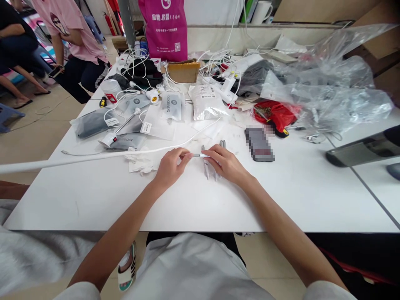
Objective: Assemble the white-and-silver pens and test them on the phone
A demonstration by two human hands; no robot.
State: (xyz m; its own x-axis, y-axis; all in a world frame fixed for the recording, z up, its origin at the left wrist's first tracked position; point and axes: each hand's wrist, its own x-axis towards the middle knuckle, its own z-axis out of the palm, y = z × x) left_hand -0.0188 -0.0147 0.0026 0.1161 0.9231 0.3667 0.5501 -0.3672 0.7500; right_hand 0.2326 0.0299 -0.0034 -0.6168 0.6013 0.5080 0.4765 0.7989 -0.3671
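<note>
My left hand (pixel 170 166) and my right hand (pixel 225 163) meet over the white table (pixel 193 200), both pinched on a thin grey pen-like stick (pixel 197 155) held level between them. Under my right hand lie several more grey sticks (pixel 206 170) on the table top. A crumpled white tissue (pixel 142 163) sits just left of my left hand. A long white cable (pixel 93 157) runs from the left edge toward the hands.
A dark phone (pixel 259 144) lies right of my right hand. Behind are silver and grey pouches (pixel 206 102), a red bag (pixel 276 113), clear plastic bags (pixel 331 83), tangled white cables, a cardboard box (pixel 183 71) and a magenta bag (pixel 164 27). People stand far left.
</note>
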